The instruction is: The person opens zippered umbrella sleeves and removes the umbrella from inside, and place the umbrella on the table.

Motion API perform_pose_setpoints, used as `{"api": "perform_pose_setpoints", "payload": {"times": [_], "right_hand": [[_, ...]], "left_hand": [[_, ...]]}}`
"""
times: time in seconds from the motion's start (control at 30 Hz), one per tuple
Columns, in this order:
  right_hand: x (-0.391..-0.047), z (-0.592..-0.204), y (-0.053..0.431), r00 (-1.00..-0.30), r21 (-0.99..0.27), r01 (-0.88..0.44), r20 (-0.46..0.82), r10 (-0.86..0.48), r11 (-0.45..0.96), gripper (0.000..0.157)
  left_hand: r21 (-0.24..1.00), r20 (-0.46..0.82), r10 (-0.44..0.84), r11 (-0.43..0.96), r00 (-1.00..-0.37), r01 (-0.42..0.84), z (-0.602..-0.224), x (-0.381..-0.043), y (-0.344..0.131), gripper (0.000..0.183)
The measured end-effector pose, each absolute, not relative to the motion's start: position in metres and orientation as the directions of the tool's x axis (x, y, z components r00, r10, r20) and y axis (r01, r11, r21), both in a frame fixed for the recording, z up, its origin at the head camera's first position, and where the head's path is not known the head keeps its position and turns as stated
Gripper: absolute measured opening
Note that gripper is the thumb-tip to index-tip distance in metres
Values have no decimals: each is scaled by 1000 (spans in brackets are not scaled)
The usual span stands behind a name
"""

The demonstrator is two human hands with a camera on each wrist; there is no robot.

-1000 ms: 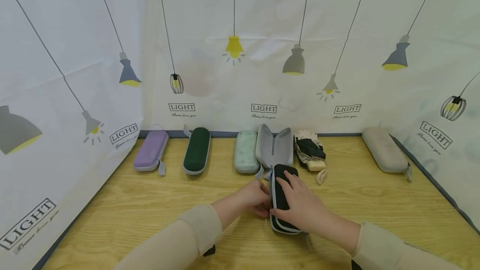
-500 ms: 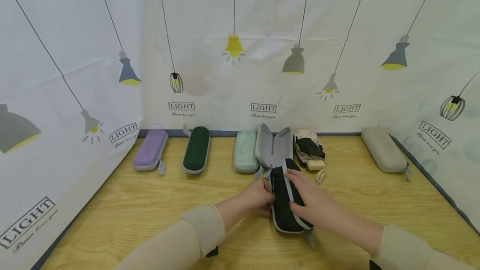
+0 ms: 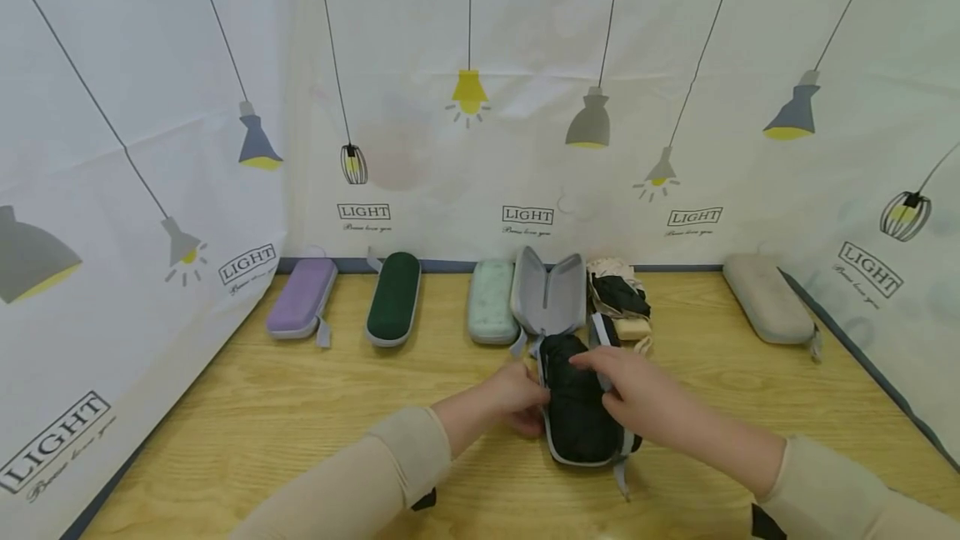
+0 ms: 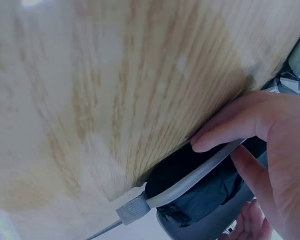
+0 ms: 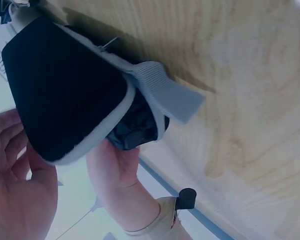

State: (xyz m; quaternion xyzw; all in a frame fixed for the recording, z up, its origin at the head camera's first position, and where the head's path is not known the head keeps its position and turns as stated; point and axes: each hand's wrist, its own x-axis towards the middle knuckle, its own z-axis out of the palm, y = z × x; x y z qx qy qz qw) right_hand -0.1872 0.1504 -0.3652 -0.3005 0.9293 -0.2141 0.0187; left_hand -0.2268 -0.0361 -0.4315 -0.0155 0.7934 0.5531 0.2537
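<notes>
A black zip case (image 3: pixel 630 443) with grey trim stands partly opened at the table's middle, with a bundle of black fabric (image 3: pixel 581 407) showing inside. My left hand (image 3: pixel 517 397) pinches the case's left rim, thumb on the inner side, as the left wrist view shows. At the lid (image 5: pixel 65 85), my right hand (image 3: pixel 648 394) holds the free edge, its index finger reaching over the bundle. A grey pull tab (image 5: pixel 177 97) hangs from the case's near end. Behind it lies an opened case (image 3: pixel 547 294) with grey lining.
Along the back stand a purple case (image 3: pixel 302 298), a dark green case (image 3: pixel 393 300), a mint case (image 3: pixel 492 302) and a beige case (image 3: pixel 768 298). A beige and black fabric bundle (image 3: pixel 618 290) lies beyond the right hand. A printed cloth backdrop (image 3: pixel 420 40) encloses the table.
The black case has turned and its lid has swung to the right, exposing the fabric bundle. My right hand has moved right with the lid; my left hand stays at the left rim.
</notes>
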Motion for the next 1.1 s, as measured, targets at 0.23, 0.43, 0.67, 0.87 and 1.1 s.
{"api": "perform_pose_setpoints", "payload": {"times": [0.23,0.43,0.67,0.87,1.1], "right_hand": [[-195,-362,148,-906,-397,-369,-50,-421,840,42],[-199,-370,145,-936,-358,-212,-192,-294,909,71],[-203,-386,147,-940,-308,-164,-241,-243,937,100],[-205,-398,146,-933,-345,-152,-258,-249,926,106],[-205,-406,142,-930,-418,-113,-275,-244,902,105]], "left_hand": [[856,-457,305,408,-836,-319,-429,-226,-35,3],[874,-445,344,367,-827,-318,-423,-224,-34,6],[887,-434,372,338,-821,-315,-416,-220,-30,4],[884,-419,363,370,-832,-284,-414,-219,-28,7],[885,-393,355,397,-848,-244,-418,-219,-29,13]]}}
